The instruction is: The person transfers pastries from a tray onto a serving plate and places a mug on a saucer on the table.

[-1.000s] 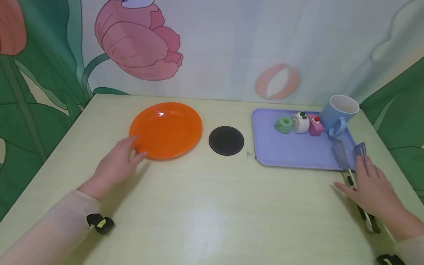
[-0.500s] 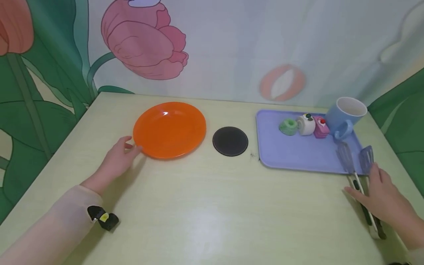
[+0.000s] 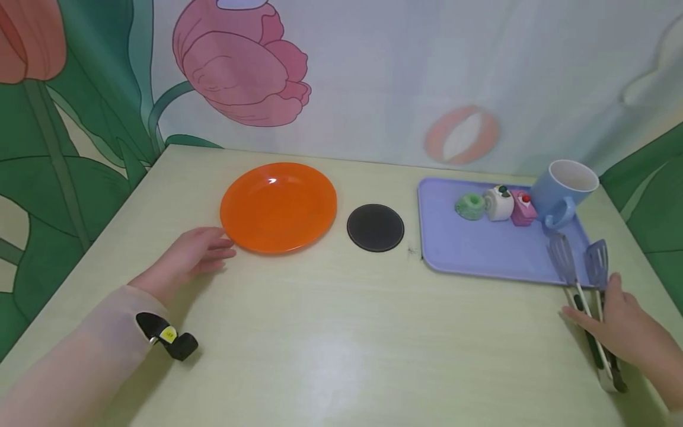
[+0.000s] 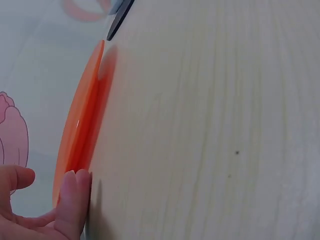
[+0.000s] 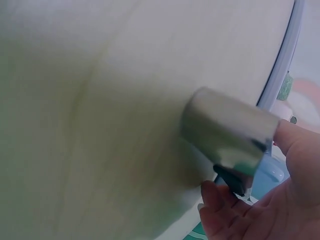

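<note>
An orange plate [image 3: 278,207] lies at the table's left. My left hand [image 3: 187,258] is at its near left rim, fingers loosely bent and holding nothing; in the left wrist view, fingertips [image 4: 75,187] are beside the plate [image 4: 80,130], contact unclear. Metal tongs [image 3: 592,332] with dark handle parts lie at the right, their two slotted heads over a lilac tray's [image 3: 480,249] near right corner. My right hand [image 3: 635,332] is over the tongs, thumb left and fingers right, spread. In the right wrist view the tongs' bent end [image 5: 225,130] stands before the hand [image 5: 280,200].
On the tray are a green ring-shaped sweet [image 3: 471,206], a white roll [image 3: 499,203] and a pink cake piece [image 3: 523,207]. A blue mug [image 3: 564,193] stands at the tray's far right corner. A dark round coaster [image 3: 376,228] lies between plate and tray.
The head view has shifted, so things sit further right. My left hand has moved off the plate to just beside its near rim. My right hand has drawn back slightly along the tongs.
</note>
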Available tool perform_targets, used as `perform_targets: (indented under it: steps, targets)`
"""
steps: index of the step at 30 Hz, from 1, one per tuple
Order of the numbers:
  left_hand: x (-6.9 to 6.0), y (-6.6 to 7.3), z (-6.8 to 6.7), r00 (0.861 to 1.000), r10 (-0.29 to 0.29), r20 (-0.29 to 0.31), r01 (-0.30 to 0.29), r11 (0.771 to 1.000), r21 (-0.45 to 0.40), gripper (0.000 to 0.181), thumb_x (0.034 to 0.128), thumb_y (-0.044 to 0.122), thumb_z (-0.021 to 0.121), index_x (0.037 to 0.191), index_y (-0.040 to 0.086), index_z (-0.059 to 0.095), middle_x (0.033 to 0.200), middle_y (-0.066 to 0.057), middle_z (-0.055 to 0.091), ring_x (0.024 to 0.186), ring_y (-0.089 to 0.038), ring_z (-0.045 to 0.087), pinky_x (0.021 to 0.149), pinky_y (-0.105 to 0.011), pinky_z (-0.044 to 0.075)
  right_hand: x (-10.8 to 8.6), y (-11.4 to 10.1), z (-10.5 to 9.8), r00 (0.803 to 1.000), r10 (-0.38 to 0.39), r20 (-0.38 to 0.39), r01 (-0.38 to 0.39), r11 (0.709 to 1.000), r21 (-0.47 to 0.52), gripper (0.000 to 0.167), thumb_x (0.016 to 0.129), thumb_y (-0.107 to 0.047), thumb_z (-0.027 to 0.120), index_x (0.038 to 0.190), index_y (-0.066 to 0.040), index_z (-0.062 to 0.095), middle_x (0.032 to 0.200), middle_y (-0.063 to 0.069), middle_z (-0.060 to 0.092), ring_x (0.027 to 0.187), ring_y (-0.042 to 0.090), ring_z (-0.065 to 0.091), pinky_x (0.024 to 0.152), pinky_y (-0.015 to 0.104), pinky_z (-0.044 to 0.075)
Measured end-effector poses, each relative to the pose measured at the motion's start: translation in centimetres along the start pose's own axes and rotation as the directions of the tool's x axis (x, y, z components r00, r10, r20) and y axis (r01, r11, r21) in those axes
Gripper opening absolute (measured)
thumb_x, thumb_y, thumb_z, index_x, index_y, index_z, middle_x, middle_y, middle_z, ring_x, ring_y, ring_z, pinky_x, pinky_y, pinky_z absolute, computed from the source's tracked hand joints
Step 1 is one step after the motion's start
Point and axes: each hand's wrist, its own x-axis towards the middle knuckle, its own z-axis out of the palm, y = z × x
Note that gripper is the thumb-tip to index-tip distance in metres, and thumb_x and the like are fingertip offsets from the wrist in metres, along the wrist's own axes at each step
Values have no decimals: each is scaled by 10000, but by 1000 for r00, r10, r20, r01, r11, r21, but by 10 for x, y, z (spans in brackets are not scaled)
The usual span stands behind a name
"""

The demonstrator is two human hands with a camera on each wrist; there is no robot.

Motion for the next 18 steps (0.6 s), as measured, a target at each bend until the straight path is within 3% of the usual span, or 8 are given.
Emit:
perform_targets:
  steps: [3, 6, 11, 18]
  targets:
    - [4, -1, -1, 1000, -16, 13, 17, 995, -101, 585, 1008, 319, 352, 1472, 16, 163, 1388, -202, 403, 1108, -168, 579, 891, -249, 468, 0, 1, -1, 1000, 1, 14, -1, 1000, 7, 1153, 891, -638, 398, 1239, 228, -281, 1176, 591, 71, 1042, 679, 278, 795, 688, 360]
    - [8, -3, -3, 999, -28, 18, 30, 985, -170, 549, 1007, 300, 368, 1461, 25, 228, 1257, -125, 533, 983, -88, 634, 855, -217, 481, 0, 3, -1, 999, -12, 30, 11, 1000, 22, 1138, 903, -620, 394, 1229, 236, -282, 1179, 585, 39, 1046, 675, 279, 805, 686, 355]
    - [14, -8, -5, 999, -13, 41, 20, 981, -195, 521, 1006, 306, 381, 1442, 32, 300, 996, 31, 655, 928, -72, 651, 822, -192, 489, -1, 4, -2, 997, -30, 74, 26, 999, 48, 1089, 931, -583, 367, 1217, 225, -305, 1157, 591, 93, 997, 660, 363, 756, 652, 400]
    - [20, -7, 0, 999, -31, 34, 37, 982, -186, 536, 1002, 332, 394, 1452, 65, 282, 1015, -4, 656, 935, -96, 655, 836, -201, 485, 3, 9, 1, 995, -33, 99, 27, 998, 62, 1070, 938, -583, 339, 1221, 241, -282, 1133, 599, 139, 965, 661, 388, 736, 640, 413]
